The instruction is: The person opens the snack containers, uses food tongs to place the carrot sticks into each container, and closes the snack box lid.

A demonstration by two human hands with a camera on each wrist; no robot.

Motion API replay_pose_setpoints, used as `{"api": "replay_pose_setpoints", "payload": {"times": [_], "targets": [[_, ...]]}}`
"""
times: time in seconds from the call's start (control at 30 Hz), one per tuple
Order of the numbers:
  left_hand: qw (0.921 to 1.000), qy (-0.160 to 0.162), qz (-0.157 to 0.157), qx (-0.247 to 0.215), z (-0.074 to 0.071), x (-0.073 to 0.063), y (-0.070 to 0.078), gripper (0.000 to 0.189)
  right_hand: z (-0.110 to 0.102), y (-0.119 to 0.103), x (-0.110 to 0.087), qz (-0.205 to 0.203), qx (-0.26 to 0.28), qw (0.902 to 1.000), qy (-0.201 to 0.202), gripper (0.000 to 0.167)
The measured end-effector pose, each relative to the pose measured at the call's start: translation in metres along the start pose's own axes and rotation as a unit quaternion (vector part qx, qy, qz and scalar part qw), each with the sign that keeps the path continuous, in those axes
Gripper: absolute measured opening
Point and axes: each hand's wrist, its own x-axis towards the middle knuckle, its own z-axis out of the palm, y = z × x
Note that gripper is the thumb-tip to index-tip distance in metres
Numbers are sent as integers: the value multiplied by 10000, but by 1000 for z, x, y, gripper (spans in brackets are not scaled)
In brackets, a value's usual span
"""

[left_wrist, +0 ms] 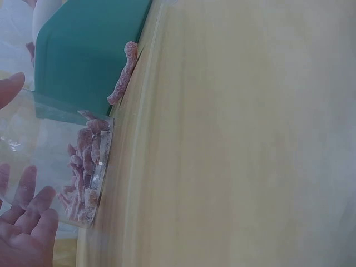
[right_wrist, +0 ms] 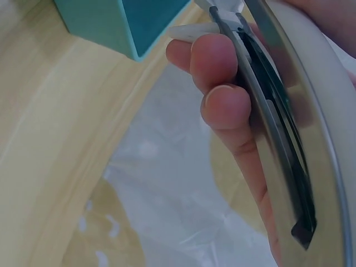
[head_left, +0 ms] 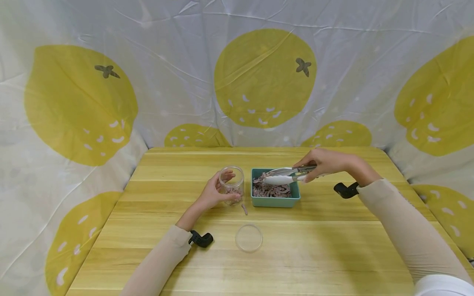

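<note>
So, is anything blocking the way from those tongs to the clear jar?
Only the wall of the teal box facing the clear jar; the tongs may need lifting over it. Nothing else visible stands between them: a loose strip lies on the table, and the jar's mouth looks uncovered.

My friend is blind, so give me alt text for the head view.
A person's right hand holds tongs at a teal bin of purplish strips; the left hand grips a clear, partly filled jar. Nearer the viewer, a loose strip and a clear round lid lie on the wooden table.
</note>
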Motion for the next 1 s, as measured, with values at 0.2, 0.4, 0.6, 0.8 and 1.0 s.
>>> {"api": "replay_pose_setpoints", "payload": {"times": [0.2,0.4,0.6,0.8,1.0], "targets": [[9999,-26,7,-143,2,-1,2,77,-5,-4,-5,-88,47,9999,57,55],[9998,-29,-56,-171,2,-1,4,78,-11,-13,-9,-125,177,9997,89,56],[9998,-59,17,-207,1,0,1,78,-18,-20,-10,-312,-153,9992,178,53],[9999,-42,-8,-166,0,0,1,78,-26,-31,-8,-302,-168,9993,171,53],[9998,-73,-15,-158,1,0,2,79,-35,-43,-3,-229,-174,9995,146,56]]}}
